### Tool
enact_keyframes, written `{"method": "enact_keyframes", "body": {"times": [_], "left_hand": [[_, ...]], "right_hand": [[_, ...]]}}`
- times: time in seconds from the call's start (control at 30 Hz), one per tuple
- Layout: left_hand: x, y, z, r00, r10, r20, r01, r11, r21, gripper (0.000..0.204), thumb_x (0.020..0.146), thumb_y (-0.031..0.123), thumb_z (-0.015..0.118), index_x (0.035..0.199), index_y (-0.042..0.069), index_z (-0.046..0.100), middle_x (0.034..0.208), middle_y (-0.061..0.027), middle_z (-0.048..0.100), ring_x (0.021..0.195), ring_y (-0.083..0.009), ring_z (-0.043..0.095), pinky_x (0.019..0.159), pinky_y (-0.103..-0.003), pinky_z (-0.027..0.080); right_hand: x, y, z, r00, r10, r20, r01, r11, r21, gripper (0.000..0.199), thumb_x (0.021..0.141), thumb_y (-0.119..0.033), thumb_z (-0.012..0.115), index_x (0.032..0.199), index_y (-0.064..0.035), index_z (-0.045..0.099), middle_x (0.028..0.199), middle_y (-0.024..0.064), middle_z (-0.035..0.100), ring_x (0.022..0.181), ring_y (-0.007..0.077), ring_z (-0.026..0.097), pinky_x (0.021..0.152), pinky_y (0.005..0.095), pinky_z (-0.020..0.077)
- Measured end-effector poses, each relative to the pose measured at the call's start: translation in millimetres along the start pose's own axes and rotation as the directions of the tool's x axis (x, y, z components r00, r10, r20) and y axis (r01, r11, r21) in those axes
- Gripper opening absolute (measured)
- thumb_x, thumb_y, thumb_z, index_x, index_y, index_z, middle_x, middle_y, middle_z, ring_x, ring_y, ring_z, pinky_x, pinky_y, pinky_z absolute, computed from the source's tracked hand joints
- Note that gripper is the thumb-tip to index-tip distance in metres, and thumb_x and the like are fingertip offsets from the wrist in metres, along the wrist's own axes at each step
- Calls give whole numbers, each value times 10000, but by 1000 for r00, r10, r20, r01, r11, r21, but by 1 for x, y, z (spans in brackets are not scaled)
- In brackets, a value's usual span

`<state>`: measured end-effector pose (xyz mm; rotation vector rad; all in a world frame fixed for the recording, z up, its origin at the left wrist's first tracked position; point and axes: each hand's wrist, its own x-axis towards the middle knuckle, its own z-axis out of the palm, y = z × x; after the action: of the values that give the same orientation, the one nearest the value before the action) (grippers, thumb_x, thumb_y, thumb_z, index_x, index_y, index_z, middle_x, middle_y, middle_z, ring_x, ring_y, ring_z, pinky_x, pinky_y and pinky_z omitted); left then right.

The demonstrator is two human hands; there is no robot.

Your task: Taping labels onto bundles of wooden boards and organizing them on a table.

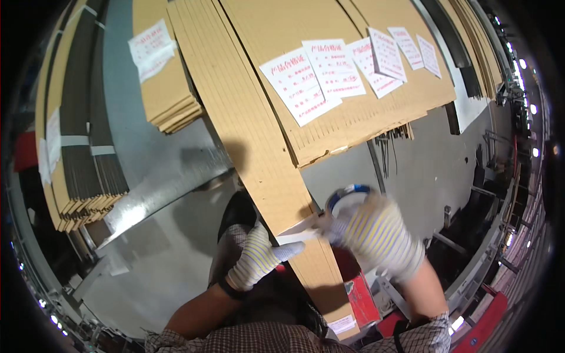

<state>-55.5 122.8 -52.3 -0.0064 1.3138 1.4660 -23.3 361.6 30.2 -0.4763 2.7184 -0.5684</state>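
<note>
Tape roll (356,189) sitting in my right hand (376,235), fingers curled, beside the cardboard strip (265,170); left hand (256,257) half-open at its edge, grip unclear, so I'm risking skewed taping if a loose hold is letting it slip.

A cardboard strip (253,153) runs from far to near through the middle, the left hand (257,259) at its left edge, the right hand (379,234) and a tape roll (355,189) at its right. Paper slips (333,69) lie on the cardboard stack (359,120) right of its far part (a cardboard bundle (163,99) sits to the left).
</note>
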Motion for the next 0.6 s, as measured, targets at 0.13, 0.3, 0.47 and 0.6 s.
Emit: {"method": "enact_keyframes", "body": {"times": [0.13,0.3,0.47,0.6], "left_hand": [[19,9,13,988,141,59,-144,989,39,730,842,38,774,1457,7,383,1331,-94,593,1223,-203,579,1037,-338,485],[52,29,-40,999,50,-23,-53,981,-187,757,990,298,642,1553,6,229,1427,-112,515,1279,-209,526,1023,-382,478],[-12,-23,13,965,260,37,-201,640,742,844,897,270,718,1557,40,245,1530,-183,357,1430,-311,325,1169,-421,303],[38,21,1,974,110,-198,-158,957,-243,579,956,444,627,1323,5,540,1126,-145,678,1060,-253,655,961,-414,502]], "right_hand": [[6,100,124,961,203,187,-132,933,-334,136,849,-147,633,952,-135,721,859,133,707,764,315,689,662,468,531],[11,63,121,828,559,-45,-408,655,636,348,958,-382,620,983,-45,700,835,193,691,766,391,666,703,492,532],[21,18,32,930,321,181,-359,901,245,697,952,-647,511,918,26,687,778,261,662,766,403,671,705,489,527],[48,22,51,856,507,103,-505,776,378,791,959,-685,419,942,57,694,1008,308,665,868,471,651,815,519,508]]}}
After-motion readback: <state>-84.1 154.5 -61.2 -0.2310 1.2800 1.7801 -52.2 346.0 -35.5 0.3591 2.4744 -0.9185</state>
